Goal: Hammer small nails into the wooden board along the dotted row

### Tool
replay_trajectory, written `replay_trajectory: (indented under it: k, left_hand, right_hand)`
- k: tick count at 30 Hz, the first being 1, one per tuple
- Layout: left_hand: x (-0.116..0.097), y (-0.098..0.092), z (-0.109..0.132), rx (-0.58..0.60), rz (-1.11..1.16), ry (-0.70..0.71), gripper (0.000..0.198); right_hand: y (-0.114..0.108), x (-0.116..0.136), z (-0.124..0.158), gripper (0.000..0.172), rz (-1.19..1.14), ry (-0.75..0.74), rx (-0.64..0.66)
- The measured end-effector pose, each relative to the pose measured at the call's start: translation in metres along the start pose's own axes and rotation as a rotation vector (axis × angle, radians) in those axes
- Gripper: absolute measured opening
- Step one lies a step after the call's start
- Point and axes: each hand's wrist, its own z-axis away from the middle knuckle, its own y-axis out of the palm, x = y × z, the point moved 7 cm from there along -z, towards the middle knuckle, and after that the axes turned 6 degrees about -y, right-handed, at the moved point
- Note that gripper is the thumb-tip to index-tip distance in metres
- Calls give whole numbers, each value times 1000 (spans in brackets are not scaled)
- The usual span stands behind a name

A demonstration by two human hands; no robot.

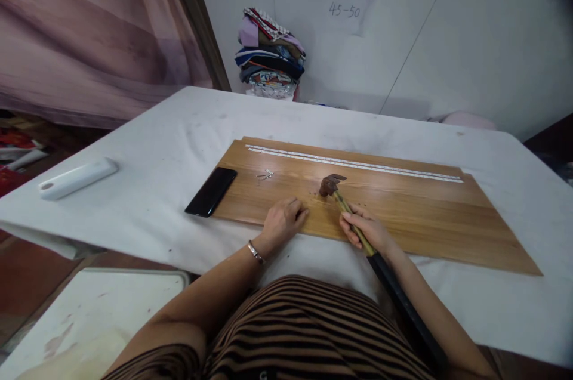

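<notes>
A claw hammer [367, 249] with a rusty head and a yellow and black handle is in my right hand [364, 228], which grips it partway along the shaft. Its head is over the wooden board [430, 207], near some small dark marks. My left hand [285, 217] rests on the board's near edge, left of the hammer head, with its fingers curled; whether anything is inside them is hidden. Several loose nails [266, 175] lie on the board beyond my left hand. Two white printed strips [353, 163] run along the board's far side.
A black phone [211, 191] lies across the board's left edge. The white-covered table [152, 147] also bears a white oblong object [79, 178] at far left. Folded cloths [271, 58] are stacked behind the table, by the wall. A white stool [102, 302] stands at lower left.
</notes>
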Motion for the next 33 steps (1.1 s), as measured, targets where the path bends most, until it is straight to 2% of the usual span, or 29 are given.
replay_trajectory:
  k: [8,19,25,33]
  left_hand:
    - [-1,0,-1,7,1,10,22]
    - [1,2,-1,1,35,36,20]
    - [0,1,-1,-4,37,44,21]
    - [0,2,0,4,44,27,21]
  right_hand:
    - [4,10,2,38,-10,7,22]
    - [-2,27,1,36,-24,39,-32]
    - [3,20,-5,36,-9,76,-22]
    - [-3,7,-1,39,22,39,40]
